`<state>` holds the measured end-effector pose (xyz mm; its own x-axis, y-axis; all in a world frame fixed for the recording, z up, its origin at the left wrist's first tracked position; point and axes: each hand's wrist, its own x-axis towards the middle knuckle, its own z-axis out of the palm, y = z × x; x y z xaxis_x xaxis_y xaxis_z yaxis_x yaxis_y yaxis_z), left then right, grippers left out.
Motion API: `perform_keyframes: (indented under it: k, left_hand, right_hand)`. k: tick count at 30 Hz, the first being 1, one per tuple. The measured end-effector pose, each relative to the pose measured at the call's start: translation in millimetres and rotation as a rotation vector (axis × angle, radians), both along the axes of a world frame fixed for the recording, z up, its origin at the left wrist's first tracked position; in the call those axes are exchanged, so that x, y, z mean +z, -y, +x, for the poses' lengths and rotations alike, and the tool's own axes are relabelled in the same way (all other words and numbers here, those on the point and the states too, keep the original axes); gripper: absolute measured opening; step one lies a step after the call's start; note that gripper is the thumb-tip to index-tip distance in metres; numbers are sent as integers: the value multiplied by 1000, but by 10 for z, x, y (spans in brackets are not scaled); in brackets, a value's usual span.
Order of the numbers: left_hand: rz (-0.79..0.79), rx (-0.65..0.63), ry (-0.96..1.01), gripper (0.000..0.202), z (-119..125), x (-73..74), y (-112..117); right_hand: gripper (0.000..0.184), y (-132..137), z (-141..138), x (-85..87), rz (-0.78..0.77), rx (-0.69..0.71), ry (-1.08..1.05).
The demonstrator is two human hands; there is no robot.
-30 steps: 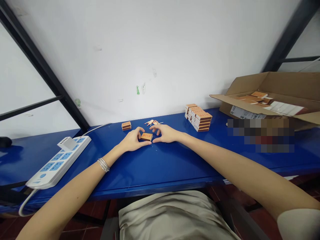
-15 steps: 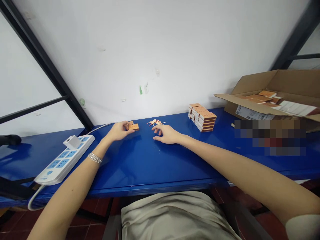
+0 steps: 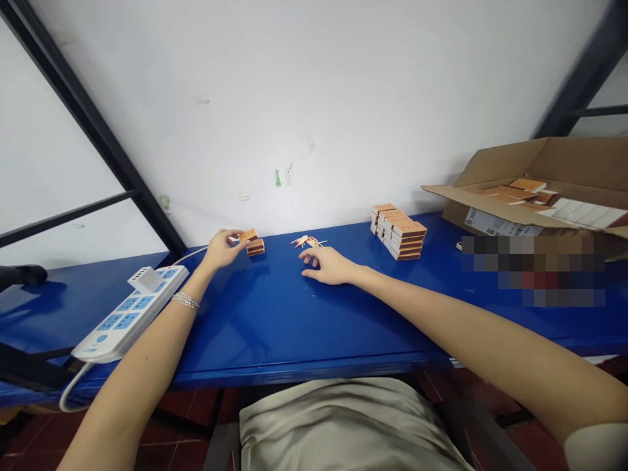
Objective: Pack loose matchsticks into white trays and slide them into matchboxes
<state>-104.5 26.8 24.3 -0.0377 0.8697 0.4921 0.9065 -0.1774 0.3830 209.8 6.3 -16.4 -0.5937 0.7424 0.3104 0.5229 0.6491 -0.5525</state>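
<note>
Noting a dark object at the far-left edge of the blue bench top; it's cut off by the frame, so can't identify it. White power strip with blue sockets lies flat on the bench, a white plug adapter seated at its far end, apparently parked out of the way of the hands.

Left hand, silver bracelet on the wrist, is closed to a pinch. Its fingers seem to hold a small orange matchbox at the tips, tilted and up off the bench. Exact contact is hard to make out at this size. Just beside and below it, a lower matchbox sits on the bench. Its layers are hard to separate, so can't say if it's one box or two.

Right hand is open, fingers curved, holding nothing, tips at or just above the bench. Nearest thing is a small heap of loose red-tipped matchsticks, just beyond the fingers; count unreadable.

Further right, stacked matchboxes stand in tight rows near the wall, likely squared up to keep them compact and stable. Open cardboard carton sits at the right end, more matchboxes visible inside, its flap blocking part of the contents. Pixelated patch masks whatever lies in front of the carton.
</note>
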Motion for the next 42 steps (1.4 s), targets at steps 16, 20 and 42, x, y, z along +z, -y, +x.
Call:
perform_keyframes:
  k: [16,20,42]
  left_hand:
    - [-182,-61,117,54,22,-213,-142]
    - [-196,-68,112,61,3,-239,-158]
    - [-459,-423,-13,42,466,-179,147]
  right_hand:
    - [43,-17,-2,-13,11,9,10]
    - [43,-38,1,-41,33,35,16]
    - [28,28,178,376,176,137,111]
